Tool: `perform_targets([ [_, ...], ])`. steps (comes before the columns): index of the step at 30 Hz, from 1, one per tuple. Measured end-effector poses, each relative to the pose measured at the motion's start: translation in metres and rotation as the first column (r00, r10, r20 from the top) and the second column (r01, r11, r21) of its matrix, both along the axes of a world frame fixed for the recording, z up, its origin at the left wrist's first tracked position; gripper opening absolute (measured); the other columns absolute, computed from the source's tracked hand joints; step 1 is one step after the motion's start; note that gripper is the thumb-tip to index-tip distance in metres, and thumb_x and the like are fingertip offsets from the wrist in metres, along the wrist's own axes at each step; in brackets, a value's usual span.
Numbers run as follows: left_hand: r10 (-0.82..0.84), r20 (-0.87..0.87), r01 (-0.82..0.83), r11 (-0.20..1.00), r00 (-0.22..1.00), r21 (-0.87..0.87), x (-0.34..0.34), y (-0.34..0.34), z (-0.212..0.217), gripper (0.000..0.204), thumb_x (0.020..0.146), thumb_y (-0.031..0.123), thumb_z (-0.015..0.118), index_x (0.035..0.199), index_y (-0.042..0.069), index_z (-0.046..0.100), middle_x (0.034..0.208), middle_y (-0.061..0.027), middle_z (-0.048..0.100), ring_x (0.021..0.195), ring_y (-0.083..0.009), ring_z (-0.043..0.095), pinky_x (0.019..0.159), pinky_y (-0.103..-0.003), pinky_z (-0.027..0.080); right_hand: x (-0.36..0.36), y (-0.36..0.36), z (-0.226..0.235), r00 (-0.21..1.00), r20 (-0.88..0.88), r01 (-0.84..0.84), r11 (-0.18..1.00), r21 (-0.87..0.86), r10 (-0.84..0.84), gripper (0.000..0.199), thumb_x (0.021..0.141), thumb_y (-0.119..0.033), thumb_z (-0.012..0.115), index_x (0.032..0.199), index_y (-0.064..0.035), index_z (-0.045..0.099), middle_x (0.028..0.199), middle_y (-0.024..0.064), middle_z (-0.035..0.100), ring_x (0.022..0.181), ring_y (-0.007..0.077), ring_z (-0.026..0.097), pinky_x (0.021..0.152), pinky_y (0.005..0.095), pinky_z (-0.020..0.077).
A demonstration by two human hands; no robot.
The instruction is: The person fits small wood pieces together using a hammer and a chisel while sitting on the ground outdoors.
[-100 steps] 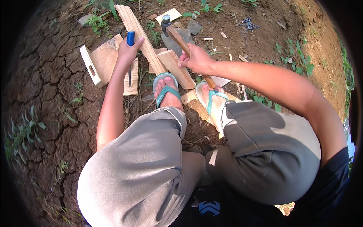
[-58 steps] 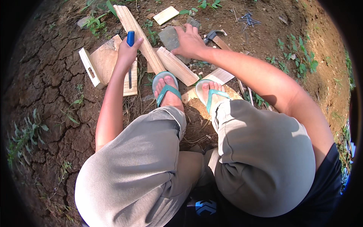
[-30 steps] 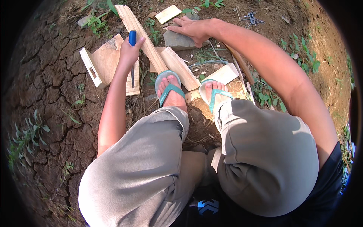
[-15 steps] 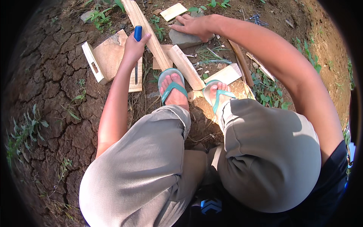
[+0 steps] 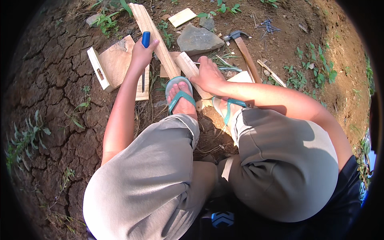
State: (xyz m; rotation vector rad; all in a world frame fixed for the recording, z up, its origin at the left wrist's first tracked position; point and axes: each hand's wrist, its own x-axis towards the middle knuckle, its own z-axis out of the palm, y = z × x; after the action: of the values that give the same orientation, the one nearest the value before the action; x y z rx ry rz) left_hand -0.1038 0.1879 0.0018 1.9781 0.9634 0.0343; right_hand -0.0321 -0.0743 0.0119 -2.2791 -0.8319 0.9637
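My left hand is closed around a chisel with a blue handle; its dark, narrow blade points down past my wrist. Beside that hand runs a long wooden strip, its near end by my left sandal. My right hand is curled against the side of a short wooden block, between my feet and a flat grey stone. A small pale tip shows by its fingers, too little to name. Left of the chisel lie a wooden board and a slotted wooden piece.
A claw hammer lies right of the stone, its head near the stone's edge. Loose nails are scattered farther back. A small wooden piece lies beyond the stone. Cracked soil spreads on the left.
My right hand has left the grey stone and come nearer, onto the short wooden block, which has shifted slightly. The hammer head is now uncovered. My left hand stays almost still with the chisel.
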Motion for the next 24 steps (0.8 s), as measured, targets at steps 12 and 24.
perform_targets([
  [12,0.023,-0.012,-0.023,0.998,1.000,-0.056,-0.002,0.001,-0.002,0.037,0.092,0.035,0.076,0.092,0.002,0.059,0.075,-0.0004,0.055,0.069,-0.0130,0.050,0.066,-0.033,0.045,0.059,-0.027,-0.033,0.785,-0.600,0.340,0.917,0.210,-0.154,0.054,0.090,-0.006,0.074,0.138,0.0005,0.052,0.114,0.0188,0.073,0.113,0.0246,0.069,0.096,0.0382,0.0537],
  [24,0.005,-0.053,-0.005,1.000,0.999,0.001,0.005,0.004,-0.013,0.041,0.090,0.039,0.077,0.085,0.003,0.057,0.070,-0.0036,0.057,0.065,-0.0159,0.054,0.063,-0.036,0.046,0.058,-0.042,-0.083,0.828,-0.560,0.148,0.960,0.239,0.012,0.046,0.091,-0.006,0.072,0.131,0.0045,0.051,0.113,0.0161,0.073,0.107,0.0223,0.070,0.092,0.0364,0.0545],
])
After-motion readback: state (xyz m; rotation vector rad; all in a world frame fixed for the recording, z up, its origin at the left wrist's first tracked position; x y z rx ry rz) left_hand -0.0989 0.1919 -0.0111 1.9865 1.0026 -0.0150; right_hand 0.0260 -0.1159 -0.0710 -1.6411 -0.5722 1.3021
